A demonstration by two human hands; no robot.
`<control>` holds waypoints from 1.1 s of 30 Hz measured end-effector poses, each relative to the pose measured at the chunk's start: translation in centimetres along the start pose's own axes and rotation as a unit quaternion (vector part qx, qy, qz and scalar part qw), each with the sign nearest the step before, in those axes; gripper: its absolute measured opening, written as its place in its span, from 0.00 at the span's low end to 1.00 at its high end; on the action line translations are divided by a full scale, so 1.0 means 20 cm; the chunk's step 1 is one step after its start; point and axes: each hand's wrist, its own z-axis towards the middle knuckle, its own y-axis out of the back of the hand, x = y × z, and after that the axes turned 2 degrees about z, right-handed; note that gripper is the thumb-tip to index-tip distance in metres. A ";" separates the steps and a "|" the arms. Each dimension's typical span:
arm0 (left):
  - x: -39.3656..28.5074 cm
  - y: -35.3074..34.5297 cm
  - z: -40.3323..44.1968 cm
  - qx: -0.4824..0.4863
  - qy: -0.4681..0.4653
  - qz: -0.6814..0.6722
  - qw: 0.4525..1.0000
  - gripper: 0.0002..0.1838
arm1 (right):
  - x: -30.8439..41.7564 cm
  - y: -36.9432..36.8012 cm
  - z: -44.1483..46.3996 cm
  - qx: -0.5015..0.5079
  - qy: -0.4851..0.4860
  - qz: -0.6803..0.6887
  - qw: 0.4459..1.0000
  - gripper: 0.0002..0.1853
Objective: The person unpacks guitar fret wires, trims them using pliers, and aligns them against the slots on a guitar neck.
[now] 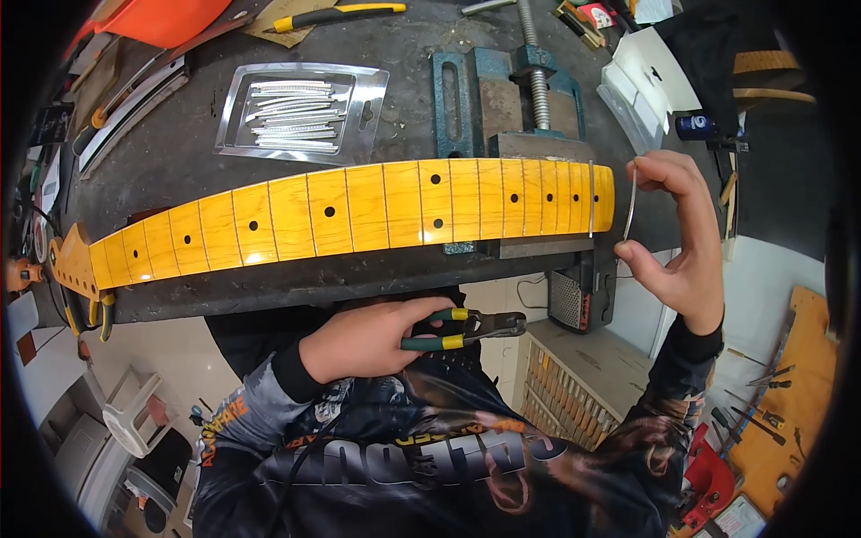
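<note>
My left hand (363, 342) is closed around the green and yellow handles of pliers (457, 330), below the table edge, jaws pointing right. Between thumb and forefinger, my right hand (677, 233) pinches the two ends of a thin, slightly curved metal strip (632, 202). The strip is upright in the view, just right of a yellow guitar neck (368, 208) and apart from it. Black dots and thin lines across the neck mark its face. A metal strip (591, 202) lies across the neck near its right end, its tips sticking out past both edges.
Behind the neck, a clear plastic tray (231, 112) holds several metal strips (296, 115). A green vise (453, 108) is beneath and behind the neck's right part. Yellow-black cutters (336, 15) and an orange container (157, 20) are at the back left; a blue bottle (695, 126) is at right.
</note>
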 end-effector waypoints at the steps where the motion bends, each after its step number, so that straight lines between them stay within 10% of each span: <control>1: -0.01 0.02 0.00 0.007 -0.010 -0.025 1.000 0.30 | 0.01 -0.01 -0.02 -0.032 0.012 0.008 0.999 0.38; 8: -0.22 0.03 -0.15 -0.129 -0.204 -0.144 0.960 0.28 | 0.26 -0.28 -0.16 -0.098 0.085 0.153 0.980 0.43; 13: -0.37 -0.03 -0.23 -0.166 -0.185 -0.432 0.867 0.30 | 0.48 -0.55 -0.16 -0.076 0.124 0.255 0.956 0.44; 27: -0.37 -0.06 -0.48 -0.266 -0.199 -0.499 0.800 0.33 | 0.67 -0.83 -0.05 -0.025 0.171 0.374 0.911 0.45; 33: -0.34 -0.08 -0.50 -0.324 -0.189 -0.453 0.809 0.34 | 0.75 -0.92 -0.05 -0.005 0.053 0.576 0.816 0.20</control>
